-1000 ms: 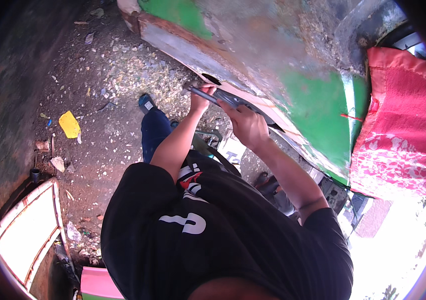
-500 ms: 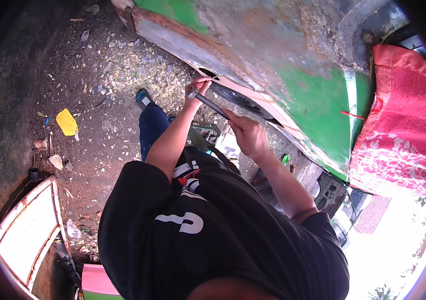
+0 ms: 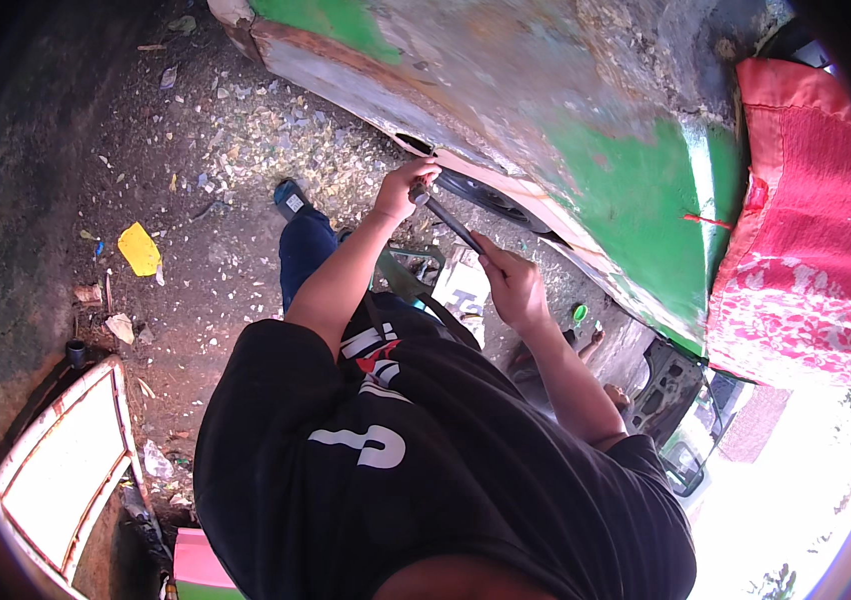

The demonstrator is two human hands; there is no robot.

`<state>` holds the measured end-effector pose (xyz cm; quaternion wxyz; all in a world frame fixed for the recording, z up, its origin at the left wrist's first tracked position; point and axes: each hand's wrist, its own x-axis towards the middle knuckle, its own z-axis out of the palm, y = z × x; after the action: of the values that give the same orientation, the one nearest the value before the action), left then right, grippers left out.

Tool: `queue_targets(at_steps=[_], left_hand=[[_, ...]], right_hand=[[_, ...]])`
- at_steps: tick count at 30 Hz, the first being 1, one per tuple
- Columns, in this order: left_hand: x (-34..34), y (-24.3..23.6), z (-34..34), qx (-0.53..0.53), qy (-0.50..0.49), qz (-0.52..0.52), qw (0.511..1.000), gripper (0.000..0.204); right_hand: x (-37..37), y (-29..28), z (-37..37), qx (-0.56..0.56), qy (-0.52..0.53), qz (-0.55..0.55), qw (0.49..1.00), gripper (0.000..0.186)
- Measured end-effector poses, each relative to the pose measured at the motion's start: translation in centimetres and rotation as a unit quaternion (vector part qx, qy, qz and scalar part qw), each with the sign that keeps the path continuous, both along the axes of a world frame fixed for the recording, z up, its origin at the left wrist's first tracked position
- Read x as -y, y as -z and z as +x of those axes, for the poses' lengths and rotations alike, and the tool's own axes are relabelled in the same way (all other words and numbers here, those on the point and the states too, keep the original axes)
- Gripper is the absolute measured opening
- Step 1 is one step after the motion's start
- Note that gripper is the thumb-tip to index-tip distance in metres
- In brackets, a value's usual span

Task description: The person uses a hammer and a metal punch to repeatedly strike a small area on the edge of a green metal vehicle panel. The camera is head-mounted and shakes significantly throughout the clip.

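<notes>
My right hand (image 3: 514,288) is wrapped round the dark handle of a hammer (image 3: 458,230), which slants up and left. The hammer's head is close beside my left hand (image 3: 401,190) and overlaps it in the view; whether they touch I cannot tell. My left hand is closed with its fingertips at the pale lower edge of a vehicle body panel (image 3: 586,170), by the wheel opening. Anything between those fingers is hidden. The panel carries green paint with worn grey and brown patches. A dark wheel (image 3: 491,198) shows under the edge.
Paint flakes and debris cover the ground (image 3: 216,250), with a yellow scrap (image 3: 139,249) on it. A red patterned cloth (image 3: 796,230) hangs over the vehicle at right. A rusty-framed panel (image 3: 66,460) leans at lower left. Another person's hand (image 3: 594,345) shows beyond my right forearm.
My left hand has shifted slightly right along the panel's edge, its fingers more tucked in. The right hand and hammer have moved a little right and down.
</notes>
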<state>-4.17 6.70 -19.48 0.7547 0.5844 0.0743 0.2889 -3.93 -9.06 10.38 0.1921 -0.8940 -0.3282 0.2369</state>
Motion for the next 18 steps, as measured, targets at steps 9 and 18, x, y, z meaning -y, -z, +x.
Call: queue_targets(at_steps=[9,18], left_hand=[[-0.7,-1.4,0.3,0.027,0.131,-0.261,0.956,0.034],[-0.5,1.1,0.5,-0.084,0.085,-0.156,0.981,0.026]], right_hand=[[2.4,2.5,-1.1,0.123,-0.086,0.131,0.980,0.042],[2.9,2.0,-0.6,0.090,-0.039,0.060,0.993,0.044]])
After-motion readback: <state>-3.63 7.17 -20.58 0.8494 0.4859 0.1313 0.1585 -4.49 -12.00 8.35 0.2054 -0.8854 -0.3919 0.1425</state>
